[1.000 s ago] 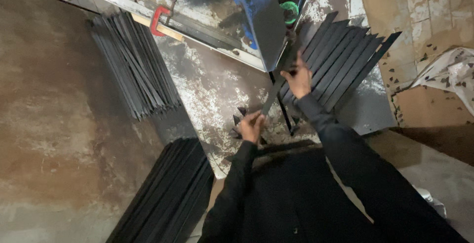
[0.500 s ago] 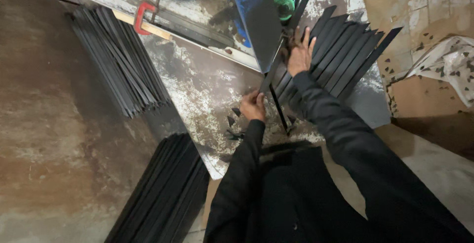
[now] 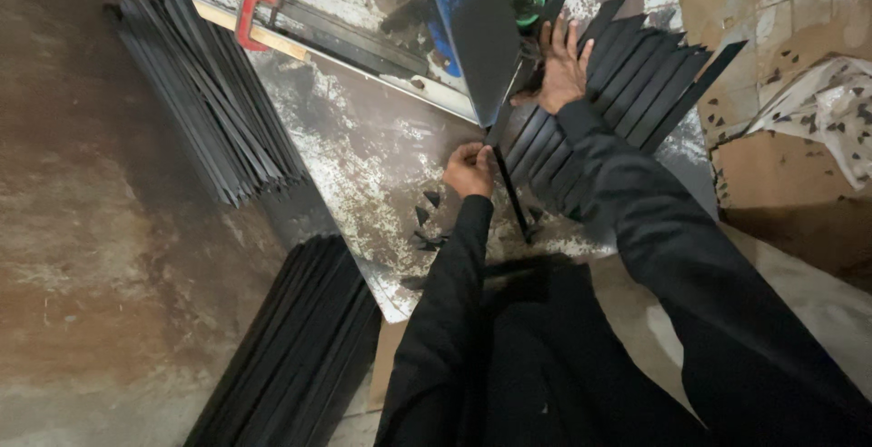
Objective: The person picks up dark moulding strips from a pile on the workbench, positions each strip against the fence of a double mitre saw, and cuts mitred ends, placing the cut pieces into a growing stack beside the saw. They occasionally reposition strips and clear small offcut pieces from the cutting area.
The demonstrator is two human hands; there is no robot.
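My left hand (image 3: 469, 171) is closed around the near end of a thin dark metal strip (image 3: 509, 194) that runs up under the blue cutting machine (image 3: 472, 29). My right hand (image 3: 561, 67) lies flat with fingers spread on a fan of dark pointed metal strips (image 3: 627, 93) beside the machine's blade. Both hands rest over a worn, paint-flecked metal table (image 3: 363, 156). Small black triangular offcuts (image 3: 427, 215) lie on the table near my left hand.
A red clamp (image 3: 252, 13) holds a wooden guide along the table's far edge. Bundles of long dark strips lie on the floor at the upper left (image 3: 209, 102) and lower left (image 3: 300, 347). Cardboard and a patterned cloth (image 3: 817, 111) with offcuts are at the right.
My right hand has moved up from the strip onto the fan of pointed strips and flattened there. My left hand stays on the thin strip's near end.
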